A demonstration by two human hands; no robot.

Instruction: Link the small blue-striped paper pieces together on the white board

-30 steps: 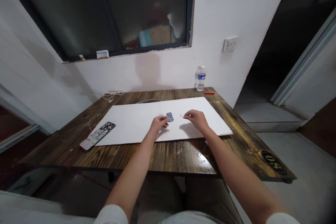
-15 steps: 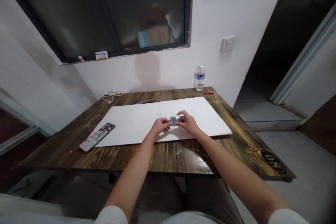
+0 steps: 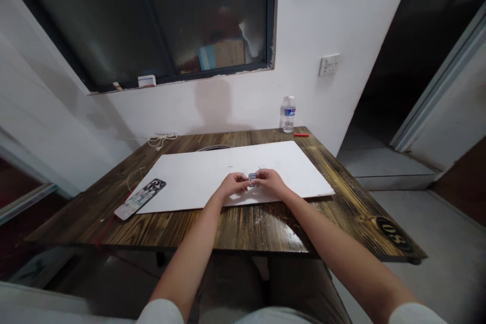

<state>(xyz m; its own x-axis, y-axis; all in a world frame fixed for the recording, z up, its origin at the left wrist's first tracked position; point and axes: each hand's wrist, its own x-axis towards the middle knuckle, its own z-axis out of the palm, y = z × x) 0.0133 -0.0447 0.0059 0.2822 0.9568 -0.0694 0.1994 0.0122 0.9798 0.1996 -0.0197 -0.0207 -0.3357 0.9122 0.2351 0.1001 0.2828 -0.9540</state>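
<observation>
While a small blue packet (image 3: 252,177) is pinched between the left hand (image 3: 234,185) and the right hand (image 3: 270,181), both are held narrowly closed over the white board (image 3: 182,182).

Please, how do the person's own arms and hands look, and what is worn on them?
The arms come out of white fabric short sleeves, the left sleeve and the right sleeve. The forearms are bare, and the left hand and right hand wear no gloves. No watch or bracelet shows on either wrist.
</observation>
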